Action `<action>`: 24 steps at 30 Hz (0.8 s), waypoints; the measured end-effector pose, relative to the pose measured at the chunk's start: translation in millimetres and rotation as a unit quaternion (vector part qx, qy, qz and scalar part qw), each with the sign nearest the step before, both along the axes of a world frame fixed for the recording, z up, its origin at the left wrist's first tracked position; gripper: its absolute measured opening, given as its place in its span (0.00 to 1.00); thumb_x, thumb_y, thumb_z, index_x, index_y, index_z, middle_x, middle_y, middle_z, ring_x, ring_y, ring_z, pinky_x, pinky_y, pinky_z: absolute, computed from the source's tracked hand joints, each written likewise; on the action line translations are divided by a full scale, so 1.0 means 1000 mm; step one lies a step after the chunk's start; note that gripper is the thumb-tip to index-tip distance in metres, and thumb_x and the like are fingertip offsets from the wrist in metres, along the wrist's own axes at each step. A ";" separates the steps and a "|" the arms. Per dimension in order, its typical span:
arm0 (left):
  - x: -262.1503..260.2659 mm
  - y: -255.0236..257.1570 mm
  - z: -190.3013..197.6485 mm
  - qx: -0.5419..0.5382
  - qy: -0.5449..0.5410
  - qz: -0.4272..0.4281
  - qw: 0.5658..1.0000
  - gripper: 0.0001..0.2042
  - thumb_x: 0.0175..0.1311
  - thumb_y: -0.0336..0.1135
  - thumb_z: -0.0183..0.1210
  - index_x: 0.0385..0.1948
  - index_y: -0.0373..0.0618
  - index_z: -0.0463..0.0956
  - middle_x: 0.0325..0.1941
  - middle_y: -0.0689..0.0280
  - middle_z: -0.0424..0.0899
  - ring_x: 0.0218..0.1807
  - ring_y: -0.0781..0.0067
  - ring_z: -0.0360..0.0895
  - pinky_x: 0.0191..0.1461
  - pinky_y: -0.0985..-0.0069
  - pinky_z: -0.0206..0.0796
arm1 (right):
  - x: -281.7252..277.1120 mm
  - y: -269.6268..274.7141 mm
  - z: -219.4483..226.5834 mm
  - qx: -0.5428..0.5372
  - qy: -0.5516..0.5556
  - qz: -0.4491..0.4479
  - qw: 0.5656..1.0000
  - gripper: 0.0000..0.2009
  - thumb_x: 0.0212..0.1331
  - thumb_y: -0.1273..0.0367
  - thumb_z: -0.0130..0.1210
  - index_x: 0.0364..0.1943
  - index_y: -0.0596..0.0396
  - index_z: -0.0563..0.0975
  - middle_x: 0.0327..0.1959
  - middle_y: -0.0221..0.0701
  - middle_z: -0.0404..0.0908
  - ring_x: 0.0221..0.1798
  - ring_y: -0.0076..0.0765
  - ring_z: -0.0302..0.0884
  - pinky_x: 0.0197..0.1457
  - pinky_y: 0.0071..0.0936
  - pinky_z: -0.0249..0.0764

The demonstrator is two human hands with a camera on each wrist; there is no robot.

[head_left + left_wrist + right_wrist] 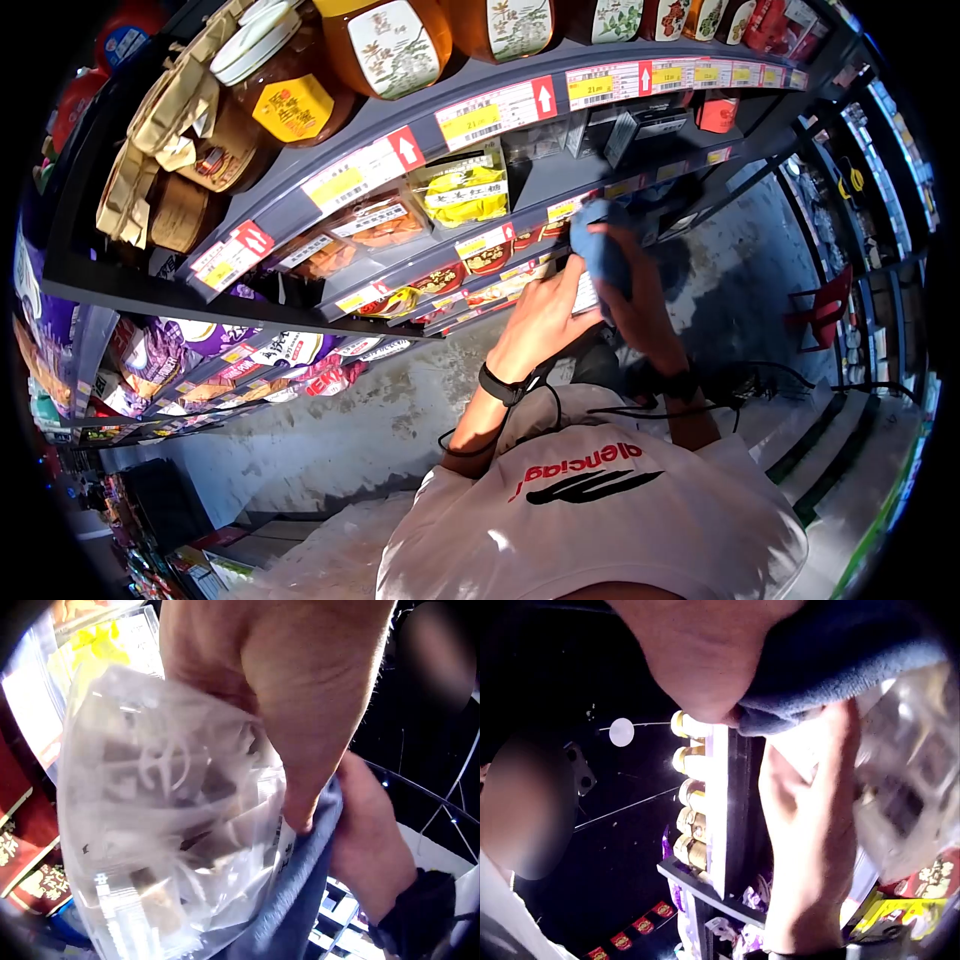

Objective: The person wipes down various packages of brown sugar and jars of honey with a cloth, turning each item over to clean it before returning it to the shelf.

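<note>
My left hand point(540, 320) grips a clear plastic package point(172, 802) by its edge, in front of the shelf. Several small wrapped pieces, some brownish, show through its wall. A blue cloth point(600, 245) is bunched in my right hand point(640, 300), thumb curled over it. In the left wrist view the cloth lies along the package's side, close by the left thumb. The right wrist view has the two hands near each other, the cloth point(840, 667) between them and the package point(907, 765) at the right. In the head view, hands and cloth mostly hide the package.
Honey jars point(400, 45) line the upper shelf above price tags point(470, 122). Below are a yellow package point(466, 192) and red packets point(440, 280). Purple bags point(150, 350) fill the lower left shelf. A red stool point(825, 310) stands on the floor at right, before another shelf point(880, 200).
</note>
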State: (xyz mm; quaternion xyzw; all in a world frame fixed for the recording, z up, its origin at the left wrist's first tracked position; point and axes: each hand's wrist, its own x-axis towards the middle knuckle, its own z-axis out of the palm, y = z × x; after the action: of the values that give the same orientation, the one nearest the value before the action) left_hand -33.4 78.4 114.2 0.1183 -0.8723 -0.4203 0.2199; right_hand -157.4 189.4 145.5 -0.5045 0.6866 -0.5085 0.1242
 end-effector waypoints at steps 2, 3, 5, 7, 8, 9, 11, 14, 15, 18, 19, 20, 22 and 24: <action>-0.008 0.002 -0.005 0.027 0.049 0.015 0.998 0.27 0.51 0.34 0.69 0.51 0.42 0.66 0.36 0.45 0.83 0.40 0.39 0.80 0.38 0.57 0.73 | -0.002 -0.004 0.009 -0.028 0.074 0.018 0.997 0.25 0.56 0.70 0.53 0.61 0.49 0.67 0.51 0.48 0.76 0.50 0.66 0.75 0.52 0.44 0.72; -0.011 0.001 -0.003 0.035 0.065 0.017 0.997 0.25 0.51 0.33 0.68 0.50 0.40 0.67 0.37 0.46 0.82 0.40 0.39 0.80 0.39 0.57 0.73 | -0.005 -0.004 0.015 -0.016 0.072 0.031 0.997 0.25 0.56 0.71 0.53 0.61 0.49 0.67 0.51 0.48 0.76 0.51 0.67 0.74 0.53 0.44 0.72; -0.013 -0.006 0.000 0.019 0.066 0.012 0.998 0.24 0.52 0.34 0.69 0.49 0.40 0.68 0.36 0.47 0.82 0.40 0.39 0.80 0.39 0.58 0.73 | -0.017 -0.005 0.012 -0.004 0.036 0.042 0.998 0.25 0.55 0.72 0.54 0.60 0.50 0.68 0.51 0.48 0.76 0.54 0.61 0.75 0.57 0.40 0.70; -0.016 -0.008 0.010 0.031 0.075 0.026 0.996 0.25 0.53 0.39 0.71 0.48 0.39 0.69 0.35 0.50 0.81 0.39 0.44 0.81 0.40 0.62 0.73 | -0.046 -0.002 -0.001 0.004 0.020 0.020 1.000 0.24 0.55 0.71 0.55 0.60 0.51 0.69 0.51 0.48 0.77 0.55 0.55 0.76 0.59 0.38 0.69; -0.019 -0.010 0.008 0.014 0.104 0.063 0.993 0.28 0.47 0.40 0.76 0.45 0.39 0.70 0.36 0.54 0.82 0.36 0.58 0.83 0.41 0.69 0.73 | -0.064 0.000 -0.008 0.012 0.007 0.000 1.000 0.24 0.56 0.70 0.57 0.59 0.52 0.70 0.51 0.47 0.77 0.56 0.48 0.76 0.61 0.36 0.68; -0.022 -0.013 0.013 0.023 0.121 0.082 0.989 0.28 0.47 0.40 0.76 0.45 0.39 0.70 0.37 0.55 0.82 0.38 0.60 0.82 0.42 0.70 0.72 | -0.084 0.001 -0.022 0.002 -0.011 -0.037 0.999 0.23 0.55 0.70 0.59 0.57 0.54 0.71 0.51 0.43 0.78 0.57 0.38 0.75 0.62 0.33 0.67; -0.025 -0.014 0.024 0.041 0.114 0.129 0.984 0.28 0.48 0.35 0.76 0.47 0.39 0.67 0.42 0.57 0.81 0.45 0.65 0.80 0.51 0.70 0.71 | -0.120 0.005 -0.032 0.014 -0.027 -0.010 0.999 0.24 0.54 0.70 0.60 0.57 0.55 0.71 0.51 0.42 0.78 0.57 0.37 0.75 0.62 0.33 0.67; -0.048 -0.020 0.019 0.229 0.290 0.136 0.919 0.27 0.50 0.22 0.71 0.49 0.41 0.63 0.55 0.55 0.74 0.56 0.67 0.73 0.62 0.71 0.66 | -0.148 0.005 -0.042 0.032 -0.045 0.048 0.997 0.24 0.53 0.71 0.62 0.56 0.58 0.72 0.51 0.38 0.79 0.56 0.32 0.74 0.63 0.30 0.66; -0.052 -0.030 0.021 0.163 0.284 0.153 0.932 0.26 0.49 0.20 0.70 0.48 0.40 0.64 0.57 0.55 0.72 0.59 0.66 0.71 0.63 0.71 0.64 | -0.154 0.004 -0.051 0.025 -0.052 0.041 0.997 0.24 0.54 0.71 0.62 0.56 0.59 0.72 0.50 0.38 0.79 0.56 0.30 0.73 0.63 0.29 0.66; -0.072 -0.041 0.021 0.095 0.264 0.194 0.940 0.24 0.49 0.19 0.69 0.47 0.40 0.66 0.58 0.56 0.72 0.62 0.65 0.70 0.67 0.70 0.60 | -0.169 -0.005 -0.066 -0.003 -0.106 0.059 0.993 0.23 0.54 0.73 0.62 0.55 0.61 0.72 0.50 0.36 0.79 0.56 0.27 0.72 0.63 0.27 0.65; -0.078 -0.044 0.016 0.102 0.275 0.200 0.935 0.26 0.49 0.19 0.69 0.49 0.40 0.66 0.58 0.56 0.72 0.63 0.65 0.69 0.67 0.70 0.59 | -0.171 -0.010 -0.067 -0.022 -0.149 0.075 0.986 0.22 0.54 0.74 0.62 0.55 0.62 0.72 0.50 0.35 0.79 0.55 0.26 0.72 0.63 0.26 0.65; -0.081 -0.047 0.014 0.098 0.271 0.205 0.935 0.26 0.49 0.19 0.69 0.49 0.40 0.66 0.58 0.56 0.72 0.63 0.65 0.69 0.67 0.70 0.59 | -0.174 -0.014 -0.065 -0.024 -0.154 0.081 0.984 0.22 0.54 0.74 0.62 0.55 0.62 0.72 0.50 0.35 0.79 0.55 0.26 0.72 0.63 0.26 0.65; -0.088 -0.050 0.012 0.004 0.230 0.229 0.946 0.27 0.49 0.19 0.70 0.51 0.40 0.67 0.58 0.57 0.72 0.62 0.65 0.69 0.67 0.70 0.59 | -0.178 -0.019 -0.050 -0.029 -0.155 0.150 0.976 0.22 0.54 0.75 0.61 0.55 0.63 0.72 0.50 0.33 0.78 0.55 0.24 0.71 0.63 0.25 0.65; -0.097 -0.046 0.012 0.087 0.241 0.231 0.939 0.28 0.51 0.20 0.69 0.55 0.40 0.66 0.59 0.58 0.72 0.63 0.66 0.69 0.69 0.71 0.58 | -0.185 -0.021 -0.043 -0.026 -0.157 0.175 0.972 0.22 0.54 0.75 0.61 0.55 0.63 0.72 0.51 0.34 0.78 0.57 0.26 0.71 0.64 0.25 0.63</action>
State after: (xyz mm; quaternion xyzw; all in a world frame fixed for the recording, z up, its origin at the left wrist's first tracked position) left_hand -130.7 32.0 126.0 0.2303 -0.7018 -0.4479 0.5039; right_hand -342.6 168.1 103.0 -0.5335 0.5461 -0.5693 0.3049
